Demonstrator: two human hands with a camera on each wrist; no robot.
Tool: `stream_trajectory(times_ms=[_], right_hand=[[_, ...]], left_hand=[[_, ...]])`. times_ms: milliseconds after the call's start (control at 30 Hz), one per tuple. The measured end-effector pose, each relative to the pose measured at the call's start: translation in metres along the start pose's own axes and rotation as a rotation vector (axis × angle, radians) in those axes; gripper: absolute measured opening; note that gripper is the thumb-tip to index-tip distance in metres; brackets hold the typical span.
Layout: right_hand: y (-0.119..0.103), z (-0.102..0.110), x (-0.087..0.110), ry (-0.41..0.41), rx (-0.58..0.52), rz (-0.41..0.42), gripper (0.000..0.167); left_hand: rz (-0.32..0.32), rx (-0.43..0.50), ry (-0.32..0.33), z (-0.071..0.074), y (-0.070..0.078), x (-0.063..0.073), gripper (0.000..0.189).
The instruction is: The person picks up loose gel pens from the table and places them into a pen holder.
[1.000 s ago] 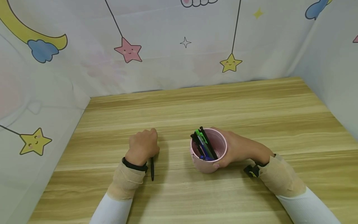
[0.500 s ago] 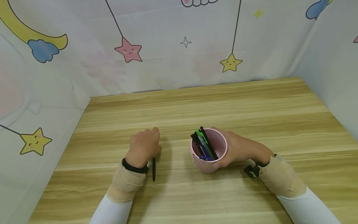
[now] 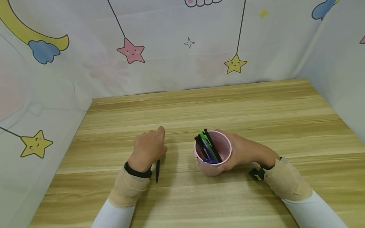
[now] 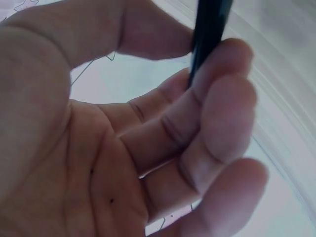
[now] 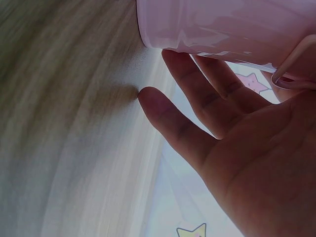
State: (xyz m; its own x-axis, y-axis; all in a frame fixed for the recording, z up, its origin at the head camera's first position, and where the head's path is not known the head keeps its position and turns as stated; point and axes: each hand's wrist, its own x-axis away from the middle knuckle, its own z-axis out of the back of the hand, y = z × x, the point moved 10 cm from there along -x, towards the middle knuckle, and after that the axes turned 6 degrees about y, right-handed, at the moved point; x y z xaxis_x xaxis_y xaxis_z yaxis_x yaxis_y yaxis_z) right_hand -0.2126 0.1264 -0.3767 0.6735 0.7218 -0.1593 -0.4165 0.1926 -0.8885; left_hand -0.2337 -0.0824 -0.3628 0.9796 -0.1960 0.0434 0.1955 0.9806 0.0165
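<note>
My left hand pinches a black pen between thumb and fingertips; in the left wrist view the other fingers lie curled below it. In the head view the pen's lower part hangs out under the hand, close over the table. To the right, a small pink bucket stands upright on the table. My right hand grips its right side, thumb at the front, other fingers round the back. Several pens, black, green and blue, lean inside toward the left rim. A handle shows on the bucket in the right wrist view.
The wood-grain table meets a white cloth backdrop printed with stars, clouds and a moon at the back and both sides. Both wrists carry black straps over beige wraps.
My left hand has shifted slightly right and toward the back of the table, carrying the black pen. The right hand and the pink bucket have stayed in place.
</note>
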Motion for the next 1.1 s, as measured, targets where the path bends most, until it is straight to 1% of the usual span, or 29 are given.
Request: stream_trajectory(times_ms=[133, 400, 667, 967, 1100], right_hand=[[0.0, 0.0, 0.0, -0.002, -0.002, 0.001, 0.097], [0.0, 0.0, 0.0, 0.0, 0.006, -0.002, 0.097], [-0.002, 0.0, 0.0, -0.005, 0.003, 0.007, 0.097], [0.0, -0.001, 0.0, -0.006, 0.002, -0.005, 0.097], [0.0, 0.0, 0.0, -0.006, 0.0, 0.005, 0.096]], left_hand=[[-0.004, 0.008, 0.026, 0.003, 0.002, 0.0, 0.009], [-0.046, 0.031, 0.16, 0.015, 0.009, 0.003, 0.016], [-0.081, 0.032, 0.264, 0.024, 0.015, 0.005, 0.026], [-0.11, 0.067, 0.307, 0.03, 0.019, 0.006, 0.035], [-0.123, 0.086, 0.308, 0.031, 0.021, 0.006, 0.038]])
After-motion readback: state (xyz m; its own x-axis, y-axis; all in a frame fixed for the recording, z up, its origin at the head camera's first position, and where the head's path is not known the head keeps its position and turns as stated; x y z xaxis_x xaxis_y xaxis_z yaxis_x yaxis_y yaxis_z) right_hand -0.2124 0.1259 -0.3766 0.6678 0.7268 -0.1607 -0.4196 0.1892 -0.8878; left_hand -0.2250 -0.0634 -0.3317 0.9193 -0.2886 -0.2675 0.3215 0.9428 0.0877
